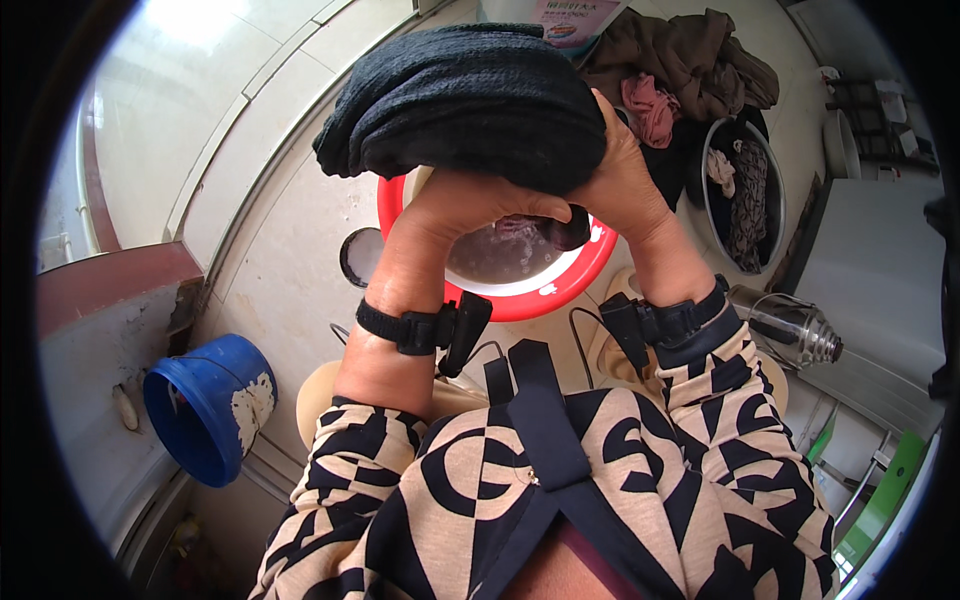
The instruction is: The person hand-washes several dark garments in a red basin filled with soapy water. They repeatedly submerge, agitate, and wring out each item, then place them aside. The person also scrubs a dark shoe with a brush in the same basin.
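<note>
A bunched, dark knitted garment (465,97) is held up in front of me, over a red-rimmed plastic basin (525,301). My left hand (487,201) grips its underside, thumb pointing right. On the garment's right end, my right hand (622,165) is closed around it; most of its fingers are hidden behind the cloth. Below my hands, cloudy grey water (495,259) with bubbles fills the basin's white inside. A dark, reddish bit of cloth (566,229) shows just under my hands, and I cannot tell whether it belongs to the garment.
A small dark-rimmed bowl (364,257) stands left of the basin. The blue bucket (210,409) is at lower left. Brown clothes (675,60), a pink cloth (651,109) and a metal basin (780,217) with laundry lie at right, near a metal thermos flask (787,330). A labelled container (574,26) stands behind.
</note>
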Demonstrator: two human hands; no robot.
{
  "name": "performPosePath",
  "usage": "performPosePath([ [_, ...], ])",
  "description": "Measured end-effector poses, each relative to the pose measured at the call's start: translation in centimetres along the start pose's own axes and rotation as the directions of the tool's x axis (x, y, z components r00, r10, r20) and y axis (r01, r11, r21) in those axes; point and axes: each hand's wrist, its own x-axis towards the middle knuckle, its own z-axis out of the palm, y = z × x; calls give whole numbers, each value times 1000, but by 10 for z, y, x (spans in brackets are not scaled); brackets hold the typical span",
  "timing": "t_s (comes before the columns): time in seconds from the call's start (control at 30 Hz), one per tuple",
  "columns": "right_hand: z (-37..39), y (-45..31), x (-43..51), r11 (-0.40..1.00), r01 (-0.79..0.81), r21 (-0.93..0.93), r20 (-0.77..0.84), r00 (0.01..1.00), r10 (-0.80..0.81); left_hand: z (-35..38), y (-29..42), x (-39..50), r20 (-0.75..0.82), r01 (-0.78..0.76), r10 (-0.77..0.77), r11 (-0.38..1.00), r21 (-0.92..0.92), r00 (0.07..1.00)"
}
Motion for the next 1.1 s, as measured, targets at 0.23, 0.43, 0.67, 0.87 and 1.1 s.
performPosePath([
  [0.23,-15,-8,0,997,-76,3,156,985,75,-9,-12,-5,34,-29,19,936,349,999],
  [0.43,-28,-10,3,991,94,-97,211,975,-72,8,-34,-3,-129,-177,256,883,435,958],
  [0.67,-10,7,-18,957,-110,-269,58,990,130,9,-22,5,-176,28,-29,1000,-8,984],
  [0.87,14,23,-17,996,-70,64,2,998,70,9,-3,5,-209,-3,-18,995,-103,978],
  [1.1,14,16,-19,925,-279,258,59,960,273,15,18,-2,-156,185,-210,970,-158,965],
])
